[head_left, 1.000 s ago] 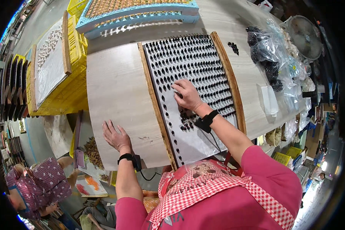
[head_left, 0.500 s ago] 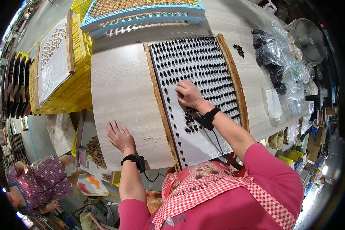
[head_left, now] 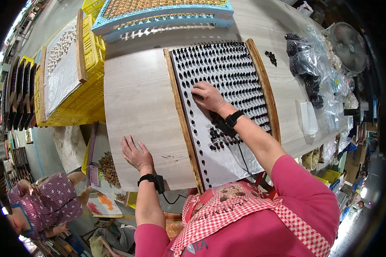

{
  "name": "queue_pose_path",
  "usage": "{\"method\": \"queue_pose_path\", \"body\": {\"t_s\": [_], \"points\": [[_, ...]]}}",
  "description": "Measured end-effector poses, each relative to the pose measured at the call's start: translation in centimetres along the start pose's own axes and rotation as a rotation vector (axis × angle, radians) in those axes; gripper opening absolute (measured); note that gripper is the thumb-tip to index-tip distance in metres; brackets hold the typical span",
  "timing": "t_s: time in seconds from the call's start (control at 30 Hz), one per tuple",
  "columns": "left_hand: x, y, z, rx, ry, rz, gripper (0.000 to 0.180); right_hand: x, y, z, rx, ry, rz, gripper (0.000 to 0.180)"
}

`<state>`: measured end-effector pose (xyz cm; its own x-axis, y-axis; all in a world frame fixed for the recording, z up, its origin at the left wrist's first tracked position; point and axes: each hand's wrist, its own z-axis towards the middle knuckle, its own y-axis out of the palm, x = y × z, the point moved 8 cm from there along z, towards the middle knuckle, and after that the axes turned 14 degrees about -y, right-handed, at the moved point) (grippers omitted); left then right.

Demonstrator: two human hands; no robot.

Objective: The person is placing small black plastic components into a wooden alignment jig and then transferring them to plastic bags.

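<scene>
My right hand [head_left: 208, 97] hovers over or rests on a white-covered board [head_left: 218, 165] with wooden side rails, near its left side. The fingers are curled and pinched together, and a dark spot shows under the fingertips; what they hold is hidden. Small black pieces [head_left: 227, 67], pointed and upright-looking, stand in rows over the far and right parts of the board, with one column running down the left rail. Below my right wrist lies a loose cluster of black pieces [head_left: 218, 139]. My left hand [head_left: 137, 155] lies flat on the table left of the board, fingers spread, holding nothing.
Light-blue trays [head_left: 165, 21] are stacked at the far edge. A yellow crate [head_left: 94, 73] carries another board at left. On the right are a few black pieces [head_left: 270, 58], plastic bags [head_left: 304, 60], a white strip [head_left: 308, 120] and a fan [head_left: 347, 48]. Another person [head_left: 51, 197] is at lower left.
My right hand has shifted slightly leftward and farther up the board, its fingertips now closer to the left column. My left hand stays flat on the table. The view has shifted a little.
</scene>
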<state>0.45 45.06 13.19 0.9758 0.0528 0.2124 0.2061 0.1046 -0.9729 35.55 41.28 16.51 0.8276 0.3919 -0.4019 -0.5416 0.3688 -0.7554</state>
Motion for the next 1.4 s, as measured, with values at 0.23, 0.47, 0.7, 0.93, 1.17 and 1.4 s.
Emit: {"method": "queue_pose_path", "body": {"t_s": [0.23,0.47,0.7,0.93,1.17,1.4], "points": [[-0.3,0.0,0.2,-0.017,-0.019,0.016,0.046,-0.9,-1.0,-1.0,-0.179,-0.024,0.032,0.027],[0.7,-0.5,0.2,-0.018,0.003,-0.012,0.046,1.9,-1.1,3.1,0.019,-0.008,-0.28,0.026],[0.2,-0.4,0.1,-0.025,-0.001,-0.02,0.046,2.9,-0.2,2.6,-0.007,-0.038,0.003,0.016],[0.1,-0.3,0.2,-0.013,0.014,-0.026,0.046,2.3,-1.4,1.9,-0.109,-0.108,0.031,0.015],[-0.2,-0.1,0.2,-0.024,-0.008,-0.01,0.05,3.6,-1.6,4.7,0.001,-0.004,-0.153,0.031],[0.3,0.0,0.3,-0.037,-0.015,-0.024,0.052,5.9,0.8,4.5,-0.023,-0.015,-0.052,0.027]]}}
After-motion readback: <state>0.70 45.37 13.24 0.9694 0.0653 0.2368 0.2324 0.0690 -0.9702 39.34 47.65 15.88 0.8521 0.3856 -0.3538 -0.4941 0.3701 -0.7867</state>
